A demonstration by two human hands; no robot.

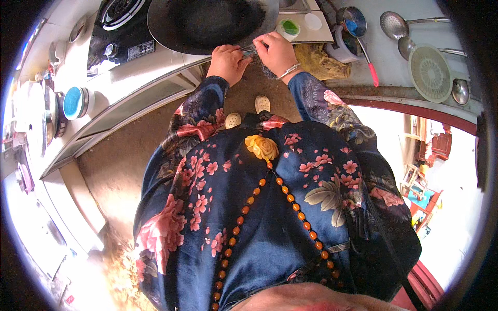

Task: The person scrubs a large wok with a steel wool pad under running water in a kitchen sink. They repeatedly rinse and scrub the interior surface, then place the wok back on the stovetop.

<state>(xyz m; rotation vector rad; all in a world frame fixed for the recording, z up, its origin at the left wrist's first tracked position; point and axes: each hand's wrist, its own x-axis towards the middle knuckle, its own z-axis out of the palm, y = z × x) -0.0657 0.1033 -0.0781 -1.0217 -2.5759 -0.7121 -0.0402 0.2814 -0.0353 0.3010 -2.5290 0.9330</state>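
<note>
A large dark wok [210, 23] stands before me at the top of the view. Just below its near rim, my left hand [229, 62] and my right hand [276, 52] meet over a small, partly see-through thing, perhaps plastic wrap or a bag [248, 51], pinched between their fingers. Dark mesh-like material [267, 72], possibly a scouring pad, shows under my right palm; whether that hand grips it is unclear. Beyond my right hand sits a small container with green contents [290, 27], next to a white round lid [313, 21].
At left are a gas stove [120, 35] and a blue-lined bowl [74, 103]. To the right lie a yellowish cloth [321, 62], a pot with a red-tipped handle [352, 21], a skimmer [393, 25], a pale plastic strainer [430, 74] and a metal ladle [460, 91]. A cabinet edge runs below.
</note>
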